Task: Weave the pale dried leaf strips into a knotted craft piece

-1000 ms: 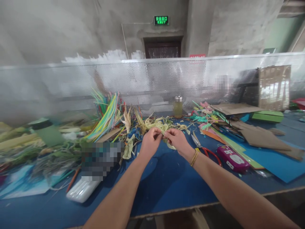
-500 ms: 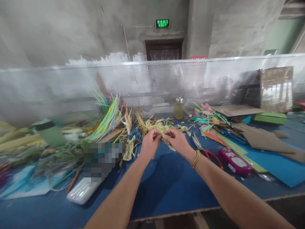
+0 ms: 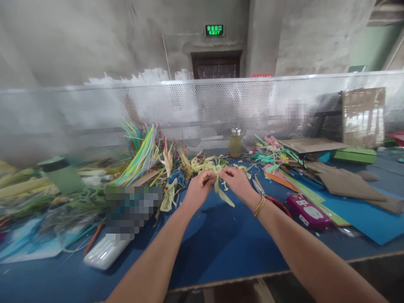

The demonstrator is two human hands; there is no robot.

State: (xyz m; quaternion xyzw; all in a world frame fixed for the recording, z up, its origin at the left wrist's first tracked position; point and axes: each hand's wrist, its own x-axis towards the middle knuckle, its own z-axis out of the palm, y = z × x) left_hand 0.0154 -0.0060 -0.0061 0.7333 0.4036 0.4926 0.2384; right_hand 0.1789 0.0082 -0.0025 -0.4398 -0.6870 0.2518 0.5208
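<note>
Left hand and right hand meet just above the middle of the blue tabletop, toward its far edge. Thumb and forefinger of each hand are pressed together, pinching one pale yellow-green strip. Its loose end hangs toward the surface. A heap of similar strips lies just behind the hands. Red-handled scissors lie just beside the right wrist, which bears a gold bracelet. A magenta case lies further right. A capped glass bottle stands at the far edge, near the perforated metal screen.
</note>
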